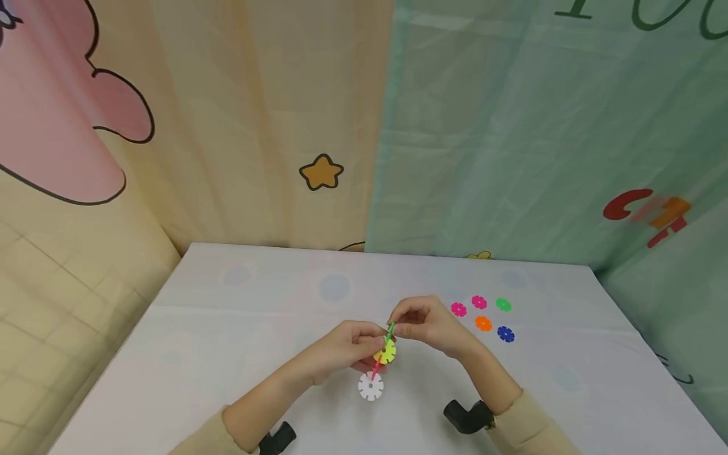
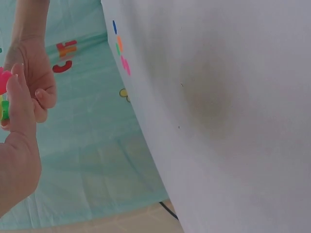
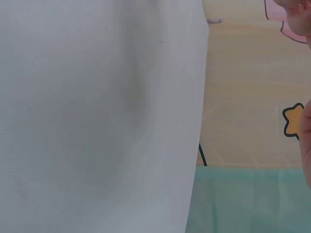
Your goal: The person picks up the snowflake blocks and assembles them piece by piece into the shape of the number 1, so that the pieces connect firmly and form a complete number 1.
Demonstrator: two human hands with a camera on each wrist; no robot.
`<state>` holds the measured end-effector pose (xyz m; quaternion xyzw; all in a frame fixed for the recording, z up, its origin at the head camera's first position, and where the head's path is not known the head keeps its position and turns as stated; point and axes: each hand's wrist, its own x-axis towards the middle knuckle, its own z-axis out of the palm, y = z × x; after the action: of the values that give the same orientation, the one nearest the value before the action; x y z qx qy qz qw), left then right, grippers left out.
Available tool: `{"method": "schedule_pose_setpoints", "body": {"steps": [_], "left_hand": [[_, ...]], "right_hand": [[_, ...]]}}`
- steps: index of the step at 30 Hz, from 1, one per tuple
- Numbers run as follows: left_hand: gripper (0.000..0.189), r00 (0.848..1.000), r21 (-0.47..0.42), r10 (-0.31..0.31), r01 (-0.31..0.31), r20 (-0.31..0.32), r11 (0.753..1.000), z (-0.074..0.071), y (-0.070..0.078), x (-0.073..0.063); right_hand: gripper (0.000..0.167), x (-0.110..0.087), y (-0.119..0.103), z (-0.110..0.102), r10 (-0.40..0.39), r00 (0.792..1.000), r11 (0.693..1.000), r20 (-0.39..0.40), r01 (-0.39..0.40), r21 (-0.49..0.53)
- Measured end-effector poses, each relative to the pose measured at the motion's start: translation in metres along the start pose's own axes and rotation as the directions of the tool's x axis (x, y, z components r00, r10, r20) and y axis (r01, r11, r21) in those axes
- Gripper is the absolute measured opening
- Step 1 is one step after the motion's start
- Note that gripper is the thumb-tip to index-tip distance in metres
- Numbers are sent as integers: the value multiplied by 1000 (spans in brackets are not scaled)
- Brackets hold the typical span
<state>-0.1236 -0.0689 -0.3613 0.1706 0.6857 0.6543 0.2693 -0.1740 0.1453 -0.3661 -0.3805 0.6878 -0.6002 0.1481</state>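
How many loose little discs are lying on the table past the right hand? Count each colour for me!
Pink discs: 2
Green disc: 1
Orange disc: 1
Blue disc: 1
Total: 5

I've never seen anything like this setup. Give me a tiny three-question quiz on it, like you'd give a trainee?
1. How many loose discs lie on the table?
2. True or false: the left hand holds a blue disc.
3. In the head view, which colour is the lowest of the joined discs? a) blue b) white c) orange

Key: 1. Five. 2. False; it holds the joined discs. 3. b) white.
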Motion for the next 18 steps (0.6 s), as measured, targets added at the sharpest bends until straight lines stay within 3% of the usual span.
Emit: {"method": "schedule_pose_setpoints", "body": {"steps": [10,18], "left_hand": [[38,1000,-66,16,-14,20,998,3,-2,3],[43,999,-109,26,-28,-19,994,4,-4,6]], "right_hand": [[7,-3,3,1,-56,997,997,45,53,62],[8,-1,6,1,-32,999,999,24,32,-8]]}}
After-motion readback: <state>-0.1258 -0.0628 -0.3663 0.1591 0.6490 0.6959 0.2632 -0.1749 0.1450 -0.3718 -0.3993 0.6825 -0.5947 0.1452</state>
